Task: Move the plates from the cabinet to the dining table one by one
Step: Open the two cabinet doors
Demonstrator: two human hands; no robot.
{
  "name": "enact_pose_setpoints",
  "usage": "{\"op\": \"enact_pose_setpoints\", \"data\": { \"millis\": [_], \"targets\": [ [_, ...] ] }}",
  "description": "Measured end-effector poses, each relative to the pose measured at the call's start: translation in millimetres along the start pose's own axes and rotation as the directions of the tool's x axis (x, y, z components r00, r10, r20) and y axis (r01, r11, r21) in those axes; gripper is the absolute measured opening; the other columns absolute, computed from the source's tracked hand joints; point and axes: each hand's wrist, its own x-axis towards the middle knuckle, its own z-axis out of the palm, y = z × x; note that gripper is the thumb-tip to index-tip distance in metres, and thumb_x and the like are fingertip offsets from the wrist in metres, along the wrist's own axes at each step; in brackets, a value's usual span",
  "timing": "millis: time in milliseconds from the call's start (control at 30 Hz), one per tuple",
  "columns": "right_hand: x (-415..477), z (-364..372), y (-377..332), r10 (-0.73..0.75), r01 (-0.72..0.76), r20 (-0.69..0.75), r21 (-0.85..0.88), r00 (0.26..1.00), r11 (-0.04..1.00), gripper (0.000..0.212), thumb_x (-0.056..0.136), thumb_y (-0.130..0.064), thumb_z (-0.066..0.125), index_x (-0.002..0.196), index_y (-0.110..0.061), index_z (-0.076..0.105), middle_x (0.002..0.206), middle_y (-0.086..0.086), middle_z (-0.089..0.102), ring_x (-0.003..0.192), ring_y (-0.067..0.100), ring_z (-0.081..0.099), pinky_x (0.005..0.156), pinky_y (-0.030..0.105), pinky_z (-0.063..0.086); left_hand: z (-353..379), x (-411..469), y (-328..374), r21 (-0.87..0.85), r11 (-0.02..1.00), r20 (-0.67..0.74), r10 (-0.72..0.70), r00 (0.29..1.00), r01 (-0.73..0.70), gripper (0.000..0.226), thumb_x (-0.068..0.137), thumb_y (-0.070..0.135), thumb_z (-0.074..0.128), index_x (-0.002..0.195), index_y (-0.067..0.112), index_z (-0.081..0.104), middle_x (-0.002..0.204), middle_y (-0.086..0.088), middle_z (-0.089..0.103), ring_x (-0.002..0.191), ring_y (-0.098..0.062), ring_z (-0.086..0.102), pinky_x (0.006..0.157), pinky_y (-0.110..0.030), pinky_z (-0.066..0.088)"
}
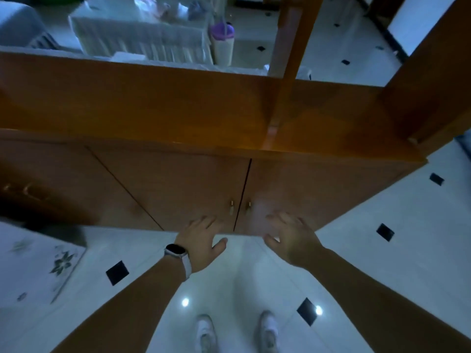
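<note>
Lower centre: left hand (201, 240) and right hand (293, 238), fingers spread, holding nothing, at closed cabinet doors (178, 179) below two handles (232, 207); possibly touching, too blurred to confirm.

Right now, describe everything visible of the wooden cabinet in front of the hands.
The cabinet is glossy orange-brown wood, with a flat top and upright posts rising from it. Its two front doors are shut, meeting at a dark seam flanked by small brass-coloured handles. It stands on the white tiled floor. The left hand and right hand reach spread-fingered toward the doors' lower edge; contact is unclear.
</note>
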Motion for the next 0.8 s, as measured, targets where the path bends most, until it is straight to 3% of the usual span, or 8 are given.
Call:
{"op": "enact_pose_setpoints", "data": {
  "millis": [67, 200, 333, 467, 600, 700, 800],
  "targets": [
    [6.3, 12.7, -4.6, 0.041, -0.04, -0.017, 0.031, 0.999, 0.999, 0.052, 0.092, -0.051, 0.044, 0.138, -0.026, 0.047, 0.142, -0.004, 0.047, 0.13, 0.018, 0.04, 0.106, 0.036, 0.031, 8.9, 8.8, -11.9, -0.039, 0.999, 0.035, -0.022, 0.999, 0.024, 0.063, 0.086, 0.054, 0.036, 0.13, 0.015, 0.057, 0.129, -0.007, 0.061, 0.116, -0.029, 0.055, 0.094, -0.041, 0.046],
    [29.9, 39.2, -8.1, 0.125, -0.128, 0.03, 0.107, 0.992, 0.986, 0.053, 0.094, -0.051, 0.042, 0.138, -0.022, 0.047, 0.14, -0.004, 0.048, 0.125, 0.018, 0.045, 0.104, 0.038, 0.037, 34.4, 30.7, -35.9, -0.088, 0.99, 0.1, -0.1, 0.99, 0.109, 0.074, 0.082, 0.059, 0.029, 0.134, 0.013, 0.054, 0.134, -0.009, 0.057, 0.12, -0.028, 0.053, 0.099, -0.039, 0.044],
    [60.4, 70.5, -4.4, 0.179, -0.183, 0.041, 0.179, 0.983, 0.967, 0.051, 0.095, -0.045, 0.047, 0.138, -0.018, 0.047, 0.138, 0.001, 0.05, 0.123, 0.022, 0.047, 0.102, 0.036, 0.04, 64.7, 56.8, -57.5, -0.039, 0.992, 0.21, -0.108, 0.972, 0.118, 0.066, 0.087, 0.054, 0.035, 0.138, 0.013, 0.049, 0.137, -0.008, 0.055, 0.123, -0.027, 0.05, 0.1, -0.037, 0.042],
    [92.6, 100.2, 7.0, 0.283, -0.287, 0.055, 0.293, 0.957, 0.912, 0.048, 0.094, -0.042, 0.049, 0.135, -0.018, 0.049, 0.136, 0.003, 0.051, 0.12, 0.025, 0.05, 0.096, 0.037, 0.044, 95.1, 85.0, -68.5, -0.106, 0.969, 0.272, -0.188, 0.944, 0.223, 0.055, 0.093, 0.044, 0.05, 0.14, 0.015, 0.047, 0.139, -0.006, 0.052, 0.125, -0.026, 0.048, 0.103, -0.037, 0.041],
    [124.6, 129.3, 22.6, 0.433, -0.416, 0.082, 0.486, 0.897, 0.769, 0.043, 0.094, -0.041, 0.051, 0.133, -0.021, 0.051, 0.135, 0.001, 0.052, 0.115, 0.023, 0.054, 0.09, 0.032, 0.043, 126.2, 110.6, -74.3, -0.436, 0.714, 0.379, -0.406, 0.832, 0.548, 0.05, 0.082, 0.047, 0.057, 0.125, 0.022, 0.056, 0.118, -0.002, 0.062, 0.11, -0.023, 0.059, 0.097, -0.039, 0.048],
    [143.5, 148.5, 34.0, 0.455, -0.441, 0.107, 0.515, 0.884, 0.735, 0.044, 0.094, -0.04, 0.051, 0.135, -0.021, 0.05, 0.134, 0.001, 0.053, 0.115, 0.023, 0.054, 0.089, 0.03, 0.041, 144.3, 128.3, -78.6, -0.534, 0.593, 0.377, -0.47, 0.798, 0.602, 0.045, 0.08, 0.043, 0.057, 0.119, 0.02, 0.058, 0.105, -0.003, 0.065, 0.101, -0.027, 0.061, 0.094, -0.04, 0.049],
    [160.4, 163.9, 40.4, 0.476, -0.466, 0.149, 0.584, 0.867, 0.665, 0.04, 0.093, -0.04, 0.053, 0.13, -0.022, 0.053, 0.127, 0.0, 0.055, 0.109, 0.021, 0.055, 0.085, 0.028, 0.04, 152.7, 144.8, -74.4, -0.651, 0.467, 0.341, -0.525, 0.78, 0.599, 0.014, 0.082, 0.028, 0.063, 0.095, 0.024, 0.061, 0.087, -0.004, 0.062, 0.087, -0.027, 0.059, 0.087, -0.038, 0.051]
  ]
}}
